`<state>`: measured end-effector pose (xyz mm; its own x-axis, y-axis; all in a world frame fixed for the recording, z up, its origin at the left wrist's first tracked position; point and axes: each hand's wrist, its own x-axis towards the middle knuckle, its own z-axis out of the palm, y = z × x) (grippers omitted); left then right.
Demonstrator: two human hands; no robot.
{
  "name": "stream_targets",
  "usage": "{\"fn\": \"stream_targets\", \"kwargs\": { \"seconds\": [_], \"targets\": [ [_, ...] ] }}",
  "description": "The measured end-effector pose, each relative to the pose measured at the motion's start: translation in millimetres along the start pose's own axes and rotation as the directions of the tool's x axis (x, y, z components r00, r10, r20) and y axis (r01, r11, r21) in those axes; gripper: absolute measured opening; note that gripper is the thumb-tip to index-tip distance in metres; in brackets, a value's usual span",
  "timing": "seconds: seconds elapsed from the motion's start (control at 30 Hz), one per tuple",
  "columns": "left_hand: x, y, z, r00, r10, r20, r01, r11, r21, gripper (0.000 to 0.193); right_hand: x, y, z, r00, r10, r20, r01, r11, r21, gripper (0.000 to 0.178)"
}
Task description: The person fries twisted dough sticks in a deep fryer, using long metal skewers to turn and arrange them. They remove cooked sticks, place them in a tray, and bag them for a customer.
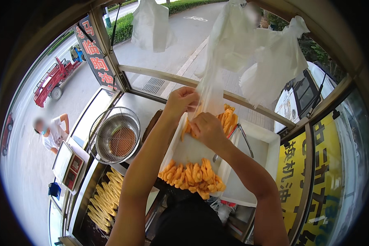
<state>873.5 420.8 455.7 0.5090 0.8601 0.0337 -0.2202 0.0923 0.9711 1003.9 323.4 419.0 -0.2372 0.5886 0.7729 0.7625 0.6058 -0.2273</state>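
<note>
A thin clear plastic bag (212, 88) hangs down between my hands. My left hand (183, 100) is closed, its fingertips pinching the bag's left edge. Just below and to the right, my right hand (208, 127) is closed on the bag's lower part; its fingertips are partly hidden. Under my hands stands a white tray (186, 151). Golden fried dough twists (192, 176) are heaped at its near end, and more twists (228, 119) lie at the far end, partly behind my right hand. Metal tongs (245, 141) rest across the tray's right side, touched by neither hand.
At left, a wire strainer basket (97, 137) sits around a metal bowl (125, 139). Pale dough twists (106, 201) lie in a dark pan below it. A scale (68, 166) stands at the left edge, with a person (53, 133) outside. More plastic bags (274, 67) hang overhead.
</note>
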Motion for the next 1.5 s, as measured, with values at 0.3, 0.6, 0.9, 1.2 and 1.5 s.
{"fn": "stream_targets", "kwargs": {
  "seconds": [0.3, 0.6, 0.9, 1.2, 1.5],
  "targets": [
    [-48.3, -2.4, -53.0, 0.975, -0.188, -0.119, 0.149, 0.948, -0.28, 0.013, 53.7, 22.3, -18.2, 0.815, 0.45, -0.366, -0.318, 0.874, 0.368, 0.046],
    [-154.6, -30.5, -136.3, 0.948, -0.308, 0.085, 0.309, 0.951, 0.008, 0.039, 85.7, 43.0, 30.8, 0.997, -0.062, -0.042, 0.066, 0.994, 0.082, 0.025],
    [-215.6, -62.0, -183.2, 0.983, -0.128, -0.129, 0.14, 0.986, 0.092, 0.027, -28.3, -27.2, 4.9, 0.622, 0.363, 0.694, -0.618, 0.771, 0.151, 0.026],
    [-208.7, -54.5, -166.4, 0.977, -0.182, -0.116, 0.174, 0.982, -0.071, 0.048, -85.0, -40.6, 10.7, 0.427, 0.231, 0.874, -0.884, 0.313, 0.349, 0.027],
    [-194.3, -37.7, -153.3, 0.97, -0.24, 0.046, 0.234, 0.966, 0.106, 0.036, -92.5, -56.6, -5.2, 0.386, 0.51, 0.768, -0.921, 0.167, 0.352, 0.019]
  ]
}}
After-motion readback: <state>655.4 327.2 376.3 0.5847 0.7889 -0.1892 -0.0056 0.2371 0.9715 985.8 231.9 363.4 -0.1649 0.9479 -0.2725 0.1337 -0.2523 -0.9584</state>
